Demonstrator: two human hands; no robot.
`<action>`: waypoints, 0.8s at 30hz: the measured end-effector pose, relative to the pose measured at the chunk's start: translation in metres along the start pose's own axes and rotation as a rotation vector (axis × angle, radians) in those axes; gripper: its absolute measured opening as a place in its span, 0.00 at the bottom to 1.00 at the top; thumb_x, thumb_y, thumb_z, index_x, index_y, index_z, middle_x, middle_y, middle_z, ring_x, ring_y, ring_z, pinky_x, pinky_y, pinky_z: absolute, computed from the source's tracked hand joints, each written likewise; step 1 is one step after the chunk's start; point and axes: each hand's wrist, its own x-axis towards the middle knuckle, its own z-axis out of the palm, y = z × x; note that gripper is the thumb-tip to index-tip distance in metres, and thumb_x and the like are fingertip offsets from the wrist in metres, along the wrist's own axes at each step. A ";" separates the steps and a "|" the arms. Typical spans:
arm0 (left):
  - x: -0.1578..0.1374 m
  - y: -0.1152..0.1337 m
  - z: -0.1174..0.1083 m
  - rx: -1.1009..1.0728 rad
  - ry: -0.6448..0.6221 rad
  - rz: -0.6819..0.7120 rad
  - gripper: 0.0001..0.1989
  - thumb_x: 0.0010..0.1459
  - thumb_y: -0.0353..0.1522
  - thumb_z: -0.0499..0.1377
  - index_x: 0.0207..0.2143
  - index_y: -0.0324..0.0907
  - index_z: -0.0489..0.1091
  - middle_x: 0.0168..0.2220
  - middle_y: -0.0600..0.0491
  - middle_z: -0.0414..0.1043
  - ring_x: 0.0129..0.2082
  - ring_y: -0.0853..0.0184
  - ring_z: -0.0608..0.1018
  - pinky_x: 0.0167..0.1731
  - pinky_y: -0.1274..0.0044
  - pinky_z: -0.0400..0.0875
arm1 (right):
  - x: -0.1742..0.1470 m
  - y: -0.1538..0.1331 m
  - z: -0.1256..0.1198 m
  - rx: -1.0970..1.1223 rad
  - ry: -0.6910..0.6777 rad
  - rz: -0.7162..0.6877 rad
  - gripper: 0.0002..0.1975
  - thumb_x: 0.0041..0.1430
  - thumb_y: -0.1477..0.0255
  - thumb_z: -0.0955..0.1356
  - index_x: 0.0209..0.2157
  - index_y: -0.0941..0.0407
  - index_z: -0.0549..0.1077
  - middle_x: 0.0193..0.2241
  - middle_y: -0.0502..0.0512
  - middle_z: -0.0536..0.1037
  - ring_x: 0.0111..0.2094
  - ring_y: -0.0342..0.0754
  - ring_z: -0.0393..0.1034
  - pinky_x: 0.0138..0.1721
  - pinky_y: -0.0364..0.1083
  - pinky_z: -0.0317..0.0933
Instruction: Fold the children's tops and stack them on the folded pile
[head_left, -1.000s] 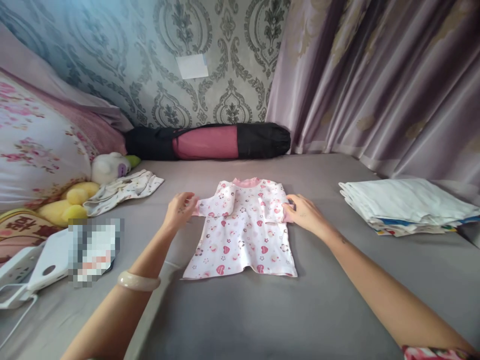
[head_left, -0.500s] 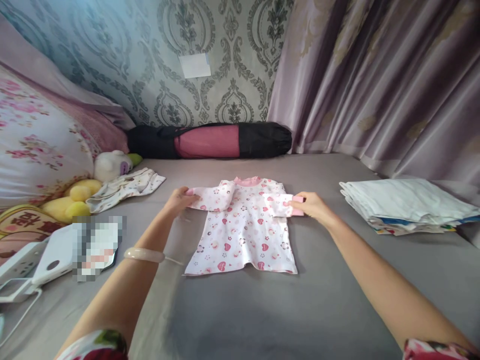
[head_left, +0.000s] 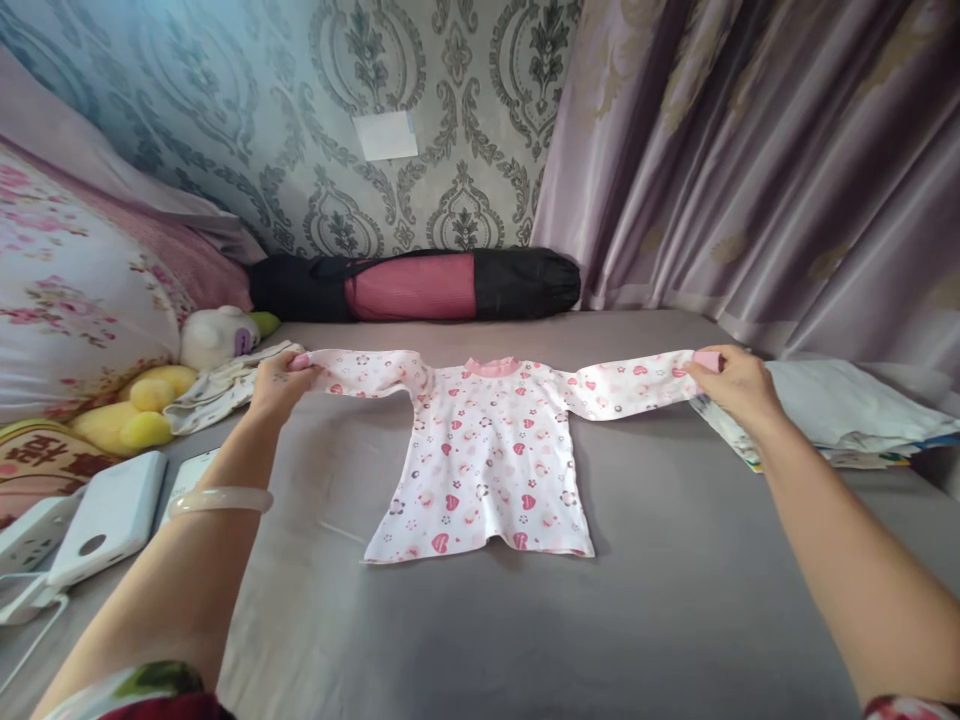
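Note:
A small long-sleeved shirt (head_left: 487, 460), white with pink hearts and flowers and a pink collar, lies spread on the grey sheet. Both its sleeves are stretched out sideways, lifted at the ends. My left hand (head_left: 282, 380) pinches the pink cuff of the sleeve on the left. On the other side, my right hand (head_left: 739, 385) grips the opposite pink cuff, in front of a stack of white folded cloth (head_left: 847, 405). The shirt's lower hem lies toward me, with a small fold rising at its middle.
Along the wall lies a black and pink rolled bag (head_left: 412, 285). To the left are a patterned garment (head_left: 217, 390), a yellow plush toy (head_left: 139, 410), a white plush (head_left: 214, 335), a floral pillow (head_left: 67, 310), a white power bank (head_left: 112, 515) and a power strip (head_left: 34, 535).
Both hands have moved apart, drawing the sleeves from folded over the shirt's body to straight out at the sides. The body of the shirt has stayed in place.

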 end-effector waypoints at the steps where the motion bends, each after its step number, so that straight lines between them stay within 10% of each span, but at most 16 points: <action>1: 0.001 -0.004 0.000 -0.012 0.016 -0.015 0.10 0.55 0.36 0.58 0.37 0.40 0.66 0.22 0.62 0.57 0.24 0.75 0.61 0.26 0.84 0.55 | -0.001 0.003 -0.001 -0.107 0.013 -0.005 0.12 0.54 0.69 0.70 0.41 0.56 0.75 0.39 0.62 0.79 0.36 0.50 0.70 0.35 0.46 0.59; 9: 0.005 -0.030 0.005 0.214 0.101 -0.100 0.16 0.56 0.33 0.59 0.47 0.42 0.63 0.44 0.54 0.72 0.47 0.62 0.70 0.44 0.74 0.63 | -0.008 0.025 0.010 -0.610 0.061 -0.199 0.14 0.65 0.73 0.61 0.48 0.62 0.73 0.40 0.72 0.77 0.40 0.56 0.66 0.41 0.52 0.46; 15: -0.019 -0.009 0.014 0.395 0.114 0.099 0.27 0.58 0.38 0.60 0.57 0.42 0.58 0.60 0.40 0.60 0.60 0.41 0.62 0.54 0.52 0.58 | -0.006 0.028 0.020 -0.688 0.031 -0.211 0.15 0.65 0.79 0.59 0.44 0.67 0.74 0.40 0.74 0.76 0.44 0.57 0.64 0.40 0.52 0.43; 20: -0.093 0.056 0.039 0.155 -0.127 0.472 0.16 0.58 0.35 0.60 0.49 0.47 0.68 0.49 0.47 0.72 0.50 0.51 0.73 0.52 0.59 0.65 | -0.013 0.005 0.024 -0.650 0.101 -0.171 0.17 0.64 0.81 0.58 0.50 0.67 0.70 0.48 0.77 0.70 0.52 0.60 0.59 0.45 0.55 0.43; 24: -0.188 0.111 0.065 0.003 -0.479 0.754 0.14 0.61 0.35 0.58 0.48 0.41 0.69 0.48 0.46 0.73 0.43 0.59 0.76 0.46 0.68 0.70 | -0.036 -0.027 0.041 -0.568 0.008 -0.413 0.17 0.63 0.78 0.60 0.52 0.64 0.70 0.51 0.72 0.71 0.51 0.58 0.59 0.48 0.53 0.46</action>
